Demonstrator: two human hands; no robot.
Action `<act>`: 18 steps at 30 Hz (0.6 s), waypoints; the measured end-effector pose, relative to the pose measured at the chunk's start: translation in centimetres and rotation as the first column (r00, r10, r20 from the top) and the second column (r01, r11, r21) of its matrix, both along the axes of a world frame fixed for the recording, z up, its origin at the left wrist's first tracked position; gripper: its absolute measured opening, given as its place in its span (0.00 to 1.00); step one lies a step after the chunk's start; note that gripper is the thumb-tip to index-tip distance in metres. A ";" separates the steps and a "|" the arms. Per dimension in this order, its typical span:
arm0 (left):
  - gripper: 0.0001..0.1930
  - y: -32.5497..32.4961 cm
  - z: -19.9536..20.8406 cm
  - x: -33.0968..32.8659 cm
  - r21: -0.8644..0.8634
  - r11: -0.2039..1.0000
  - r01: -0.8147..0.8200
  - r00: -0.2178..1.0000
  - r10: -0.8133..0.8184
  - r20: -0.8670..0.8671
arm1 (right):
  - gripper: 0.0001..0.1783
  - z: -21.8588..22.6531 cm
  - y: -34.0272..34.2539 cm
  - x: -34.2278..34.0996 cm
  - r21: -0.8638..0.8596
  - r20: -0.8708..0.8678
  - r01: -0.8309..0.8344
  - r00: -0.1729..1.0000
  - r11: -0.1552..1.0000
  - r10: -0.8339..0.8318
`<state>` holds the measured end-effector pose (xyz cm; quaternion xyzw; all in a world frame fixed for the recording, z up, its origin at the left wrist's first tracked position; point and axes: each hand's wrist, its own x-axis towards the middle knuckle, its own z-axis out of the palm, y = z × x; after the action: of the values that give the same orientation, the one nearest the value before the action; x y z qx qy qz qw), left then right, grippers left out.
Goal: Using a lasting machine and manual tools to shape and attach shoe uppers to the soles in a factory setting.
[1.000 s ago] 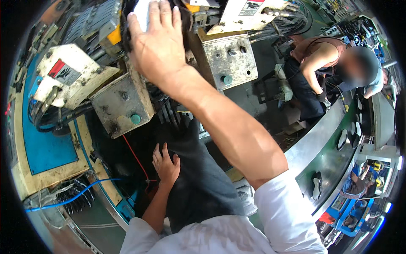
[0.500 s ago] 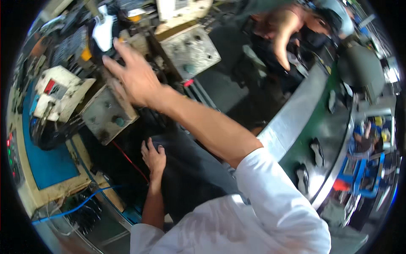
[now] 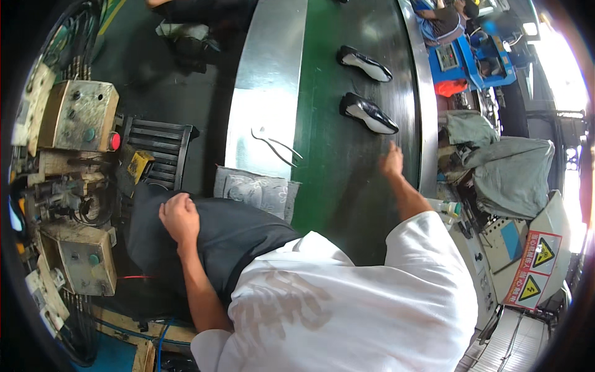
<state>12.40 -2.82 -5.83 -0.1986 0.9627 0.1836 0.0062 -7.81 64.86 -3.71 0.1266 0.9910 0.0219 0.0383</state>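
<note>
My right hand is stretched out over the dark green conveyor belt, somewhat blurred, with its fingers pointing away from me. It holds nothing that I can see. Just beyond the fingertips lies a glossy black shoe with a pale underside, apart from the hand. Farther up the belt is a second shoe of the same kind. My left hand lies on my dark-trousered thigh, its fingers loosely bent over the cloth, and nothing shows in it.
A metal ledge borders the belt, bearing a plier-like tool and a grey patterned cushion. Machine control boxes stand left beside a dark slatted seat. Cloth-covered equipment is at right; a person works beyond the belt.
My view and body have turned right, from the machine to the belt. My right hand has left the machine and now reaches over the belt near the shoes. My left hand stays on my thigh.
</note>
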 end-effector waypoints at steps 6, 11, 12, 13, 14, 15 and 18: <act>0.14 -1.9 0.5 0.8 0.181 0.983 -0.024 0.999 0.032 -0.044 | 0.63 -1.7 6.1 -9.4 0.175 0.073 -0.038 0.997 0.984 0.025; 0.15 -0.8 2.5 0.2 0.283 0.959 -0.029 0.999 0.033 -0.010 | 0.65 -2.8 2.1 -16.0 0.070 0.304 -0.047 0.952 0.996 0.024; 0.15 -0.5 2.9 0.0 0.326 0.944 -0.057 0.997 0.068 -0.022 | 0.65 -3.2 1.3 -16.0 0.043 0.326 -0.042 0.945 0.998 0.026; 0.15 -0.2 3.0 -0.6 0.379 0.923 -0.071 0.990 0.113 -0.088 | 0.67 -3.4 0.9 -15.6 -0.079 0.373 -0.021 0.927 0.997 0.049; 0.15 0.2 3.0 -1.1 0.383 0.919 -0.097 0.991 0.124 -0.046 | 0.71 -4.3 0.0 -14.4 -0.361 0.254 -0.050 0.956 0.931 0.150; 0.15 0.9 2.9 -1.7 0.532 0.836 -0.135 0.978 0.199 -0.065 | 0.73 -5.4 -1.2 -12.4 -0.409 0.200 -0.027 0.972 0.912 0.119; 0.17 2.5 2.2 -4.3 0.793 0.597 -0.121 0.955 0.289 -0.072 | 0.71 -7.9 -6.1 -7.9 -0.721 0.092 0.165 0.985 0.673 -0.143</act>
<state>8.13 -0.33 -3.64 -0.2669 0.7531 0.6010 -0.0226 -15.68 58.78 -11.65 0.1836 0.9038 -0.3732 0.1009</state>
